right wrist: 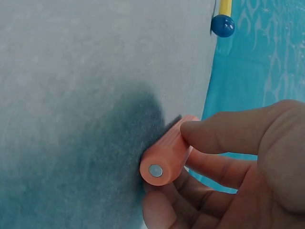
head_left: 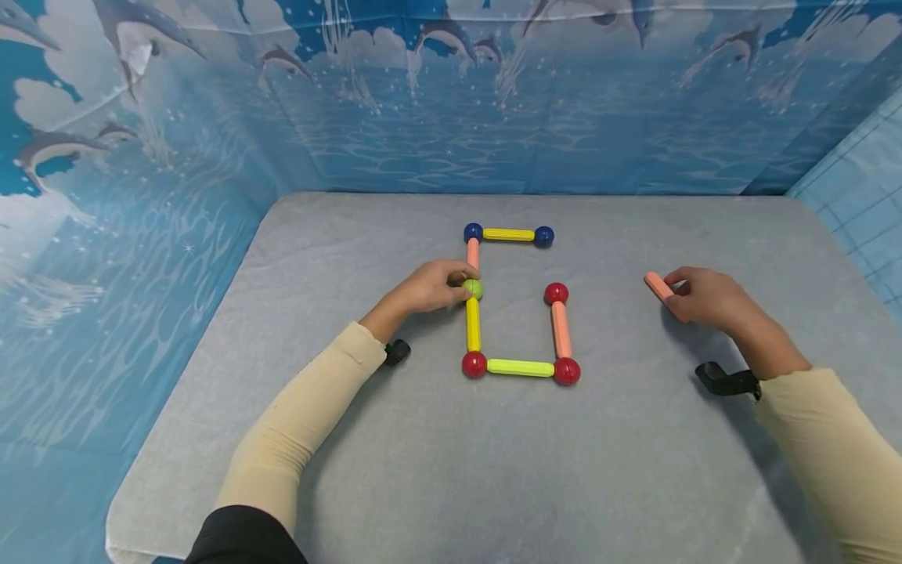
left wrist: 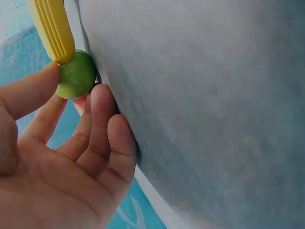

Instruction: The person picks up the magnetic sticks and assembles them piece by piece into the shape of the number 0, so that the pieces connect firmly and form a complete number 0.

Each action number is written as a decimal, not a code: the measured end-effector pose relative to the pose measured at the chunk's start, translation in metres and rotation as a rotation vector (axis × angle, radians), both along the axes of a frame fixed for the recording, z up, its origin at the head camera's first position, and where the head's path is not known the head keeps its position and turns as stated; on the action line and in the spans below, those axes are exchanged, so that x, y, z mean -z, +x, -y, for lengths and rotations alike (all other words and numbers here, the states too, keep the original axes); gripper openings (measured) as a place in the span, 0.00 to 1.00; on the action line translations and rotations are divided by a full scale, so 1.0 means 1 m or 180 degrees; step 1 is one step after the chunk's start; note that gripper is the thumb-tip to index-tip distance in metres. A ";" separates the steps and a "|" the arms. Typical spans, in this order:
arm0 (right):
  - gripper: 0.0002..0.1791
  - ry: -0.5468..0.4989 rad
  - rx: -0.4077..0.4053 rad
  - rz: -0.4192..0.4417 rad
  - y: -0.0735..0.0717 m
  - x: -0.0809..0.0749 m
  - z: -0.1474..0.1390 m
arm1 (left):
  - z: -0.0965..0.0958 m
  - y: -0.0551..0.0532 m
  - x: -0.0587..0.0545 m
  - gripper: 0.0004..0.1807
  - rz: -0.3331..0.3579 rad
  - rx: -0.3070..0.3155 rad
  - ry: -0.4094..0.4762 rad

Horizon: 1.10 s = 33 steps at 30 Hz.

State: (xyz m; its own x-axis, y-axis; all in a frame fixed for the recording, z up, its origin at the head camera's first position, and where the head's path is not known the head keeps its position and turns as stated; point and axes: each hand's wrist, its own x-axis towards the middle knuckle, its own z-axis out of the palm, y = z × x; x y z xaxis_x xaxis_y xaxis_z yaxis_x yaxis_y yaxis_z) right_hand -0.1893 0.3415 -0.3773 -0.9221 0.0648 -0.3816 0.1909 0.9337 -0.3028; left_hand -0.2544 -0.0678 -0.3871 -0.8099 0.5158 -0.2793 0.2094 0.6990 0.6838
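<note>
My left hand [head_left: 438,285] pinches a green ball [left wrist: 77,76] between thumb and fingers. From that ball a yellow rod [head_left: 473,325] runs down to a red ball [head_left: 474,364], and an orange rod [head_left: 473,254] runs up to a blue ball [head_left: 473,233]. Off to the right, my right hand [head_left: 712,299] grips a loose orange magnetic rod [right wrist: 167,152] between thumb and fingers, close over the table. A round metal disc shows in the rod's end in the right wrist view.
A yellow rod [head_left: 509,234] joins the blue ball to a second blue ball [head_left: 543,236]. Along the bottom a lime rod [head_left: 520,367] reaches another red ball [head_left: 567,371]; an orange rod [head_left: 561,330] rises to a third red ball [head_left: 556,294]. Grey cloth covers the table [head_left: 423,470].
</note>
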 end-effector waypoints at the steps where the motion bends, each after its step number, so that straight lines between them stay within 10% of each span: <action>1: 0.28 -0.0006 0.0018 0.0016 -0.001 0.000 0.000 | 0.000 0.000 0.000 0.20 0.0004 -0.0008 -0.0005; 23: 0.30 -0.0027 0.0038 0.0056 -0.007 0.002 0.001 | -0.003 -0.003 -0.002 0.19 0.0098 -0.0115 -0.0021; 33: 0.31 -0.0674 -0.0021 -0.0079 -0.010 -0.008 0.007 | -0.005 -0.003 -0.005 0.19 0.0123 -0.0132 -0.0057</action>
